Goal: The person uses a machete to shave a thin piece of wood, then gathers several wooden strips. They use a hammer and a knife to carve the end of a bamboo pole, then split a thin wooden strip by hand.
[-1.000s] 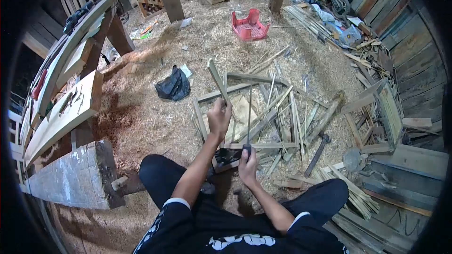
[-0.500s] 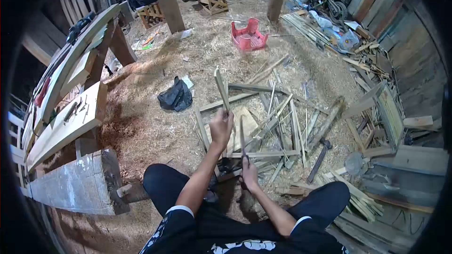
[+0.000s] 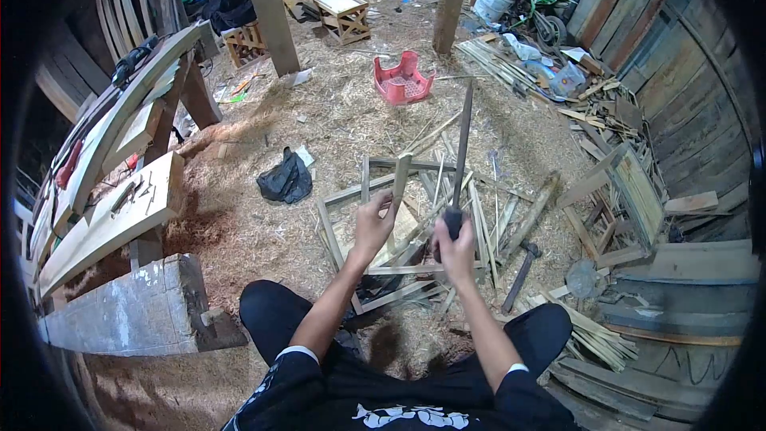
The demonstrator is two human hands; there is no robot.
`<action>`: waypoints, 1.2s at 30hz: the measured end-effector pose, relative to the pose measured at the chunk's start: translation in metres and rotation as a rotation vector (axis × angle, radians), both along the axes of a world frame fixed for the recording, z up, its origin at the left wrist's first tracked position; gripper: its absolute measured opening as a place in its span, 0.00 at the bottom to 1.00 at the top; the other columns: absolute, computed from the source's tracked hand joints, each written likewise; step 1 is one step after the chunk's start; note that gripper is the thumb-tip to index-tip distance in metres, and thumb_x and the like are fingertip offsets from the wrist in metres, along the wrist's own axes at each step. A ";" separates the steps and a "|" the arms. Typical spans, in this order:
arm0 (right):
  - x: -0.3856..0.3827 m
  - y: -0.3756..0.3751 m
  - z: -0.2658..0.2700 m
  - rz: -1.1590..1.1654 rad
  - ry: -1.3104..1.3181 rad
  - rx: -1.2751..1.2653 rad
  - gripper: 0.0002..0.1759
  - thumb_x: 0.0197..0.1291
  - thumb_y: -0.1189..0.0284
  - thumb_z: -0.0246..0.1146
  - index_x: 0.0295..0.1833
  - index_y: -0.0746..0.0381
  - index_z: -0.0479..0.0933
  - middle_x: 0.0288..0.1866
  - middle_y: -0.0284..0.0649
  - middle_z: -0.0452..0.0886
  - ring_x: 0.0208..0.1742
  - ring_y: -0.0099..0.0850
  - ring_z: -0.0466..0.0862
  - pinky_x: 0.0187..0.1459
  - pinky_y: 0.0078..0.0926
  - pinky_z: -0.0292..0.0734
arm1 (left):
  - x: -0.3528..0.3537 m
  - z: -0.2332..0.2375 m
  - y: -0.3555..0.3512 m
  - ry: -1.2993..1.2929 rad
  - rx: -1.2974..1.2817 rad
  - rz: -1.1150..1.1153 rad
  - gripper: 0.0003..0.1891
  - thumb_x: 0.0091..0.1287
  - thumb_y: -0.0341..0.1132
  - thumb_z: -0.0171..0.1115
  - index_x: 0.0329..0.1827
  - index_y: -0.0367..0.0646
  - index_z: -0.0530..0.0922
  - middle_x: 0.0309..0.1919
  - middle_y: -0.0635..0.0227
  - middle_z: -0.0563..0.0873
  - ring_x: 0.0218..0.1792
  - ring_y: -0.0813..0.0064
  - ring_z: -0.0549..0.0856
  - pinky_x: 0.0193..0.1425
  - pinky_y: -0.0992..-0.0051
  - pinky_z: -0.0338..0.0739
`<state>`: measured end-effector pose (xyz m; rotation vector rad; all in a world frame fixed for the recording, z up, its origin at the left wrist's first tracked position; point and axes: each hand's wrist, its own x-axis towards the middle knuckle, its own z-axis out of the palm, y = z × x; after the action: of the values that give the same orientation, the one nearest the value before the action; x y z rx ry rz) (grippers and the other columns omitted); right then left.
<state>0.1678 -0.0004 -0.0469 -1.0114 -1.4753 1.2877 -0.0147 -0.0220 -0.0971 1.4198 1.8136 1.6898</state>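
Sawdust-strewn shed floor [image 3: 239,223]; person seated among split strips [image 3: 479,215]. Left hand [image 3: 373,225] clamped on a slat [image 3: 401,169], held upright over the strips. Right hand [image 3: 456,246] gripped round the handle of a blade [image 3: 463,132], tip up, just beside the slat. Judgement: blade should meet the slat's top end square, along the grain, with left fingers low, clear of the edge. Hammer [image 3: 520,270] lies to the right.

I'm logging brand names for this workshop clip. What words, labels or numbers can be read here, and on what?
No text can be read.
White print on the black shirt: cut off and blurred, illegible.
White marks on the grey timber beam: smudges, no clear letters.
White plastic bucket: too small to tell.
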 end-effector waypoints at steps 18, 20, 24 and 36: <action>0.004 -0.029 0.070 0.072 0.097 -0.012 0.20 0.73 0.56 0.61 0.44 0.64 0.77 0.25 0.29 0.75 0.21 0.18 0.74 0.23 0.20 0.69 | 0.014 0.130 -0.006 0.104 0.221 0.073 0.11 0.65 0.25 0.71 0.50 0.35 0.86 0.41 0.56 0.91 0.40 0.69 0.92 0.43 0.72 0.86; 0.008 -0.034 0.066 0.058 0.079 -0.019 0.21 0.74 0.55 0.60 0.44 0.65 0.77 0.25 0.31 0.75 0.23 0.22 0.76 0.26 0.25 0.71 | 0.013 0.129 -0.003 0.115 0.214 0.082 0.11 0.64 0.25 0.72 0.49 0.35 0.87 0.41 0.55 0.91 0.40 0.68 0.92 0.43 0.72 0.86; 0.015 -0.041 0.070 0.042 -0.093 0.114 0.23 0.73 0.53 0.60 0.44 0.66 0.77 0.26 0.36 0.78 0.28 0.32 0.79 0.33 0.34 0.74 | 0.018 0.123 0.005 0.127 0.287 0.080 0.12 0.63 0.25 0.73 0.49 0.35 0.87 0.42 0.56 0.91 0.39 0.68 0.92 0.44 0.73 0.86; 0.014 -0.046 0.091 0.060 -0.225 0.132 0.25 0.73 0.53 0.61 0.46 0.68 0.77 0.28 0.38 0.81 0.29 0.27 0.80 0.34 0.30 0.75 | 0.023 0.118 0.008 0.107 0.304 0.066 0.10 0.63 0.24 0.72 0.47 0.36 0.88 0.42 0.55 0.91 0.41 0.64 0.92 0.44 0.72 0.85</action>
<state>0.1819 -0.0461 0.0440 -1.0578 -1.7495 1.1301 0.0086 -0.0143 0.0212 1.6128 1.7288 2.0294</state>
